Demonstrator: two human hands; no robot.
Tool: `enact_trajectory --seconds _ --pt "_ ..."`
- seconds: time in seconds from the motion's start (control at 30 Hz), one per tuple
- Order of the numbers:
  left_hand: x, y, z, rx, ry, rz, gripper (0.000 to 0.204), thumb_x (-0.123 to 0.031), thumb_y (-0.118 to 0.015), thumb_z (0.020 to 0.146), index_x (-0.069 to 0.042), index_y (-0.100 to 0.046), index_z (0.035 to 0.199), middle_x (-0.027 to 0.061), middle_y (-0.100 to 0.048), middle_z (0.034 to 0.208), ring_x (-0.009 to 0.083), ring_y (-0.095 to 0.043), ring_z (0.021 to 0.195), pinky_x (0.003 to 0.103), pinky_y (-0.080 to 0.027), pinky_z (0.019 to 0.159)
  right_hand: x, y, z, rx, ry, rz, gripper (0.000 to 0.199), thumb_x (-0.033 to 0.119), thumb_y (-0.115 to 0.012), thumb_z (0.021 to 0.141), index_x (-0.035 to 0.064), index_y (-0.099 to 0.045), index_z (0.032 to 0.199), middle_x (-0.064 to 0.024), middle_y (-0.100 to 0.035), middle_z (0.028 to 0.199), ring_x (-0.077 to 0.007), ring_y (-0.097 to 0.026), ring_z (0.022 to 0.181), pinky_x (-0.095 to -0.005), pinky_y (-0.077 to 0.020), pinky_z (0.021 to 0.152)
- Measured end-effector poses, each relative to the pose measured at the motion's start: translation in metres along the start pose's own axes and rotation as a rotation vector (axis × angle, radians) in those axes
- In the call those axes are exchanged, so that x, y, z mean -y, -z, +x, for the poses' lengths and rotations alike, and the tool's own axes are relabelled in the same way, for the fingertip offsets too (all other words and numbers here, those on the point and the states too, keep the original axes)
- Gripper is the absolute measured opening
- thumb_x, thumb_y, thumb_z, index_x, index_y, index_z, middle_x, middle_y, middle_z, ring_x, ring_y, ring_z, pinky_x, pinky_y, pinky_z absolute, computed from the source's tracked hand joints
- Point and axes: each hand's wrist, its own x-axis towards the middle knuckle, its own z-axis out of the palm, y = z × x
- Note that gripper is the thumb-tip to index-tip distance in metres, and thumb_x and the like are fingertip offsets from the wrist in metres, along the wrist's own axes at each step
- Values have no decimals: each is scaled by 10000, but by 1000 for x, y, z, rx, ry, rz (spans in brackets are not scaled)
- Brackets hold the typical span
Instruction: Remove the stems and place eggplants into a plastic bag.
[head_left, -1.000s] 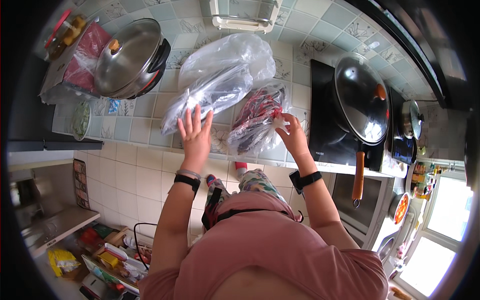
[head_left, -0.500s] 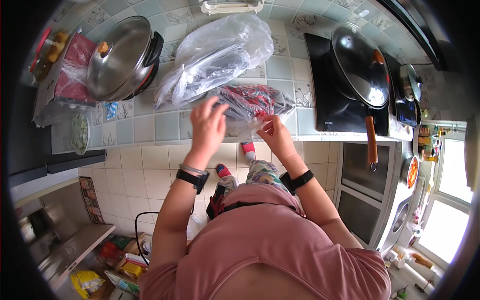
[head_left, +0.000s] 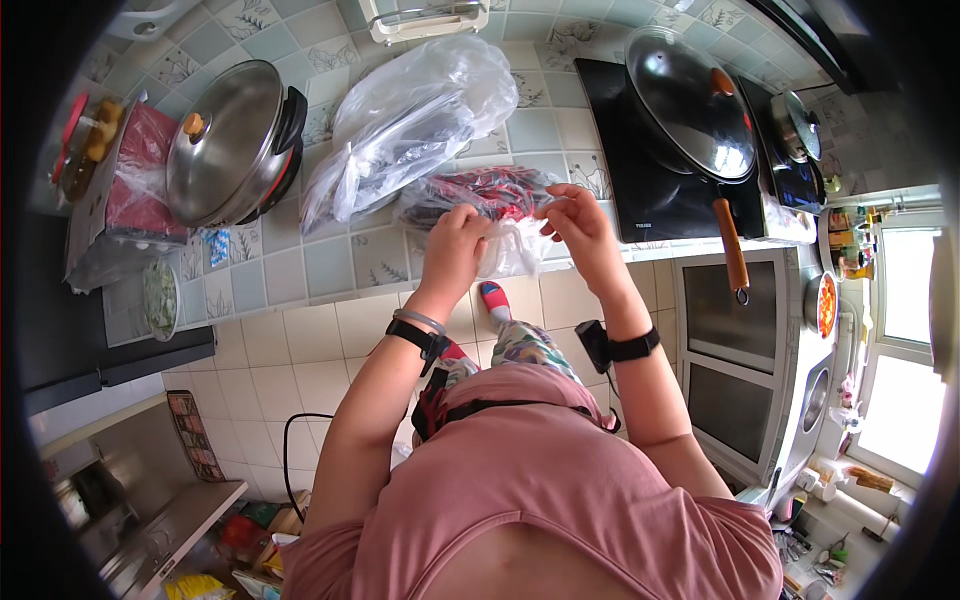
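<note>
The bag (head_left: 485, 185), see-through with dark red contents, lies directly beyond and between the two hands, its pale, bunched near end sagging toward the person. The left hand (head_left: 456, 250) has its fingers bent down onto the bag's near left side; whether they pinch the plastic I cannot tell. The right hand (head_left: 582, 228) is half curled at the bag's right end, thumb and fingertips at the plastic; whether they grip it is also unclear.

Beyond the left hand and a little leftward, near the bag, sits a larger clear bag (head_left: 415, 125). Under both bags runs the tiled counter (head_left: 325, 268), its front edge just on the near side of the hands. Well left of the grip stand a lidded pot (head_left: 225, 145), then a box (head_left: 92, 230) and a jar (head_left: 85, 165); nearer, a dish (head_left: 160, 300) of something green. Right of the right hand is the black hob (head_left: 650, 208), bearing a lidded wok (head_left: 690, 110). Below the grip spreads the tiled floor (head_left: 262, 392); far right, a bright window (head_left: 888, 400).
</note>
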Motion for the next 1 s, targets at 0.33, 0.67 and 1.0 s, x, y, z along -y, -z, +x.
enact_trajectory --seconds 0.33,0.67,1.0 --pt "0 31 9 -2 -72 106 152 -2 -651 763 -57 -584 889 90 -564 897 319 -565 882 423 -461 770 -38 -28 17 36 164 -705 372 110 -810 669 38 -589 959 -122 -608 906 -278 -615 740 -355 -511 688" --pt "43 62 3 -289 467 -267 108 -94 -668 823 -27 -584 835 88 -594 712 241 -569 701 360 -465 671 -33 29 31 -202 163 -606 250 92 -713 828 12 -641 1054 12 -424 623 -87 -388 577 -241 -356 542" --pt "22 76 7 -340 -77 -98 192 -129 -716 825 -25 -664 978 88 -640 921 246 -584 856 359 -460 804 -18 6 17 -294 267 -838 376 354 -671 857 3 -661 989 -153 -602 1035 -348 -623 844 -387 -511 755"
